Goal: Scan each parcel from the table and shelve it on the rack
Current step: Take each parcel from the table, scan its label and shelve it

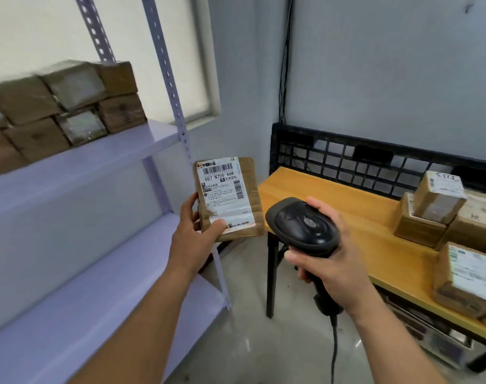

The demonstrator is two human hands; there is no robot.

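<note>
Parcel [228, 198] and scanner [302, 227], both held clear of the tabletop [333, 200].
My left grip [193, 239] curls round the parcel's lower end, label facing me, in the air between the rack [142, 145] and the tabletop's left end; my right grip [327, 259] wraps the scanner's handle.

Soft, even daylight fills the room from the pale covered window [28, 31] behind the rack [170, 87], and the window glows almost washed out. The boxes [70, 106] on the upper shelf are smeared with blur, while the label [222, 195] on the held parcel [250, 189] is sharp enough to read. A dull sheen lies on the black scanner [305, 225], and faint glare spots the floor [247, 345]. Straight lines bow toward the frame's edges. The cartons [441, 206] at the right end of the bench [333, 200] look soft.
</note>
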